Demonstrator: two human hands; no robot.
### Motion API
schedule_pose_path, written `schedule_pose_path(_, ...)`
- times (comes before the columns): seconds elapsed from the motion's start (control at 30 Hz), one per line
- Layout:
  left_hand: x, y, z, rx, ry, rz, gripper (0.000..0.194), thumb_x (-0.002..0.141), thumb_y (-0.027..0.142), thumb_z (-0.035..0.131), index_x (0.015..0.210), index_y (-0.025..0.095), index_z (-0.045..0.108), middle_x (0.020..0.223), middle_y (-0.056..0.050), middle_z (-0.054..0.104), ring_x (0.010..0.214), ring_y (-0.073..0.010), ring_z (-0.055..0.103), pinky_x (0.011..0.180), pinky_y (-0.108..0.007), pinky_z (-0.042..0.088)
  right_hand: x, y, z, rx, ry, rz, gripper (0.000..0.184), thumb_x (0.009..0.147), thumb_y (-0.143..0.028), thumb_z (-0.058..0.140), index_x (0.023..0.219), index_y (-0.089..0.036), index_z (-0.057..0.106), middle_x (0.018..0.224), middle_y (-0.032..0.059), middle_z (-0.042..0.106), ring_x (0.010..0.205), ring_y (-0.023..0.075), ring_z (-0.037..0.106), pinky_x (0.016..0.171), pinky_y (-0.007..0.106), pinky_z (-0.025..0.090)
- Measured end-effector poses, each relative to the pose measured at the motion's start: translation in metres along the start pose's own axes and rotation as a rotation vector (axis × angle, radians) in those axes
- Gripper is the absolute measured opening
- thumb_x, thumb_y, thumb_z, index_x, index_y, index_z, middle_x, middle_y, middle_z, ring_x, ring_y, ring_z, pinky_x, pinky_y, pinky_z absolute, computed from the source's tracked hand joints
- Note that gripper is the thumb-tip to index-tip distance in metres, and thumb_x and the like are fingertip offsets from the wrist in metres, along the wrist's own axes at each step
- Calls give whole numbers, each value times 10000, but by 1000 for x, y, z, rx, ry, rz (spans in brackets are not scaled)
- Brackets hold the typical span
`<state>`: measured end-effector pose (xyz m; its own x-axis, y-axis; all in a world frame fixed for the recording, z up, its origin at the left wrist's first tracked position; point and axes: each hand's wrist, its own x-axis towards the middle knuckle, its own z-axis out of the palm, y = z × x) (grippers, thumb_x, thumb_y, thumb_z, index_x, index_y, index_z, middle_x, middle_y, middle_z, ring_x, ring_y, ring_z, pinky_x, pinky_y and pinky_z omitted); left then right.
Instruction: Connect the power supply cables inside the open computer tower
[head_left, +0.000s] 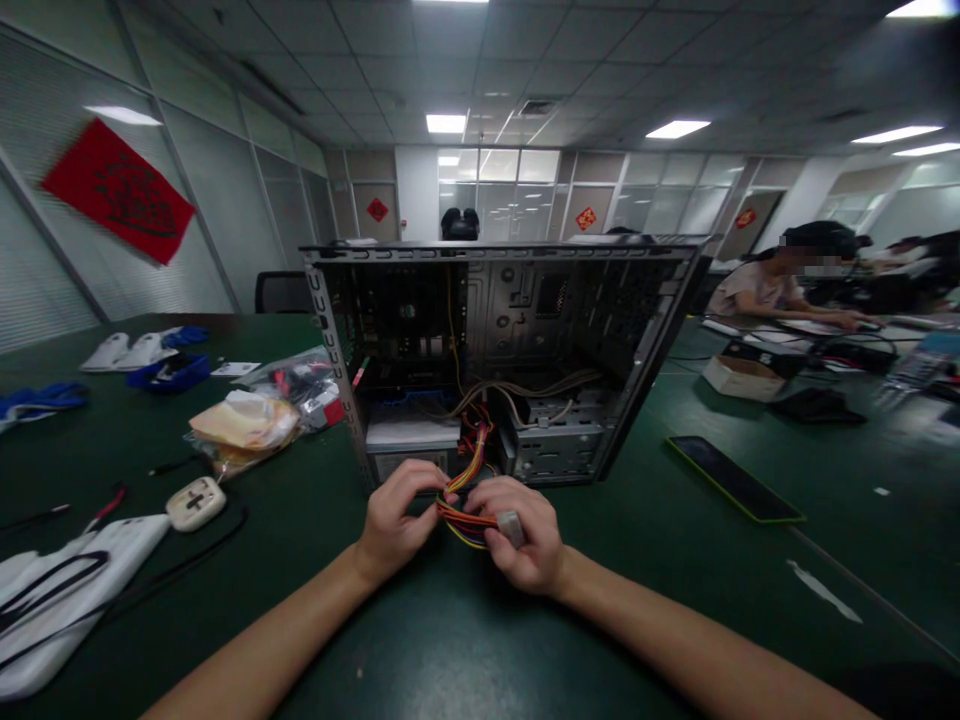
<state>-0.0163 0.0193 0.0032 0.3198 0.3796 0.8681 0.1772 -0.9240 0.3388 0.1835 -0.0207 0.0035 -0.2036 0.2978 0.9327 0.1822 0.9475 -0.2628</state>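
An open computer case [502, 245] stands upright on the green table, its inside facing me. From its lower part a bundle of coloured power cables [472, 465] comes out towards me and bends in front of the case. My left hand [401, 515] is closed, pinching the bundle at the bend. My right hand [529, 540] is closed around the end part of the cables, by a pale connector [511, 527] at its fingers. Behind my left hand, the power supply [412, 430] sits in the case's bottom left. A metal drive cage [559, 450] is at the bottom right.
Left on the table lie a plastic bag of parts [244, 420], a blue tray [169, 372], gloves [41, 402], a white power strip [82, 600] and loose cords. A dark flat panel [731, 477] and a cardboard box [742, 375] lie right. Another person [780, 285] sits beyond.
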Motion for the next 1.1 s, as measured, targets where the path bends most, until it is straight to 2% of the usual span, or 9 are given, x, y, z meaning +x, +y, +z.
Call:
schedule_pose_path(0.13, 1, 9, 0, -48, 102, -85, 184, 900, 55, 657, 1030, 183, 678, 986, -54, 703, 926, -171, 690, 841, -289, 578, 5, -1, -2, 12, -140, -148, 378, 973, -423, 570, 1228, -145, 589, 1125, 181, 724, 1139, 288, 671, 940, 449, 572)
schedule_pose_path(0.2, 2, 13, 0, -77, 142, -135, 183, 898, 55, 664, 1023, 187, 687, 997, -53, 706, 930, -172, 696, 839, -291, 586, 5, -3, 0, -86, -222, -220, 527, 936, -495, 620, 1298, -116, 561, 1181, 199, 704, 1222, 305, 622, 980, 447, 551)
schedule_pose_path(0.27, 3, 16, 0, -78, 132, -109, 186, 900, 53, 658, 1028, 184, 689, 1001, -56, 707, 931, -170, 699, 843, -287, 592, 5, -5, 3, -193, -243, -254, 575, 924, -480, 637, 1337, -95, 530, 1202, 204, 688, 1247, 304, 593, 1001, 443, 530)
schedule_pose_path(0.47, 4, 17, -5, 18, -4, 111, 234, 918, 35, 591, 1110, 145, 665, 1036, -99, 710, 991, -181, 701, 890, -283, 596, 7, -11, 5, -324, -149, -255, 488, 971, -513, 563, 1296, -150, 541, 1079, 135, 695, 1114, 271, 614, 990, 434, 491)
schedule_pose_path(0.63, 7, 18, -4, 67, -26, 180, 263, 904, 9, 580, 1124, 136, 647, 1055, -121, 718, 1019, -202, 695, 909, -338, 591, 6, -11, 3, -180, -159, -105, 472, 1014, -512, 423, 1356, -193, 482, 1165, 128, 647, 1142, 255, 596, 995, 436, 474)
schedule_pose_path(0.73, 9, 19, -1, 64, -44, 232, 269, 911, 30, 579, 1147, 143, 638, 1048, -128, 725, 995, -211, 699, 867, -357, 600, 5, -11, 2, -118, -145, -46, 450, 1028, -504, 365, 1341, -214, 508, 1199, 128, 609, 1178, 268, 567, 1015, 460, 465)
schedule_pose_path(0.9, 9, 22, 4, 51, -8, 195, 185, 931, 69, 585, 1077, 157, 657, 973, -112, 738, 898, -201, 713, 804, -348, 611, 8, -16, 4, -3, -111, 43, 423, 1045, -418, 324, 1359, -201, 506, 1220, 144, 608, 1206, 276, 558, 1033, 482, 464)
schedule_pose_path(1.0, 6, 22, 3, 42, 9, 178, 163, 941, 101, 579, 1062, 156, 673, 971, -108, 738, 905, -203, 715, 812, -345, 615, 12, -23, 5, -27, -181, -27, 389, 1029, -391, 415, 1356, -205, 513, 1238, 136, 640, 1242, 259, 559, 1055, 457, 448)
schedule_pose_path(1.1, 3, 19, 1, 15, -11, 165, 152, 960, 153, 577, 1072, 146, 680, 992, -119, 742, 936, -209, 720, 831, -340, 616, 15, -28, 6, -52, -219, -81, 320, 1013, -282, 460, 1311, -192, 535, 1157, 115, 701, 1213, 227, 596, 1071, 428, 432)
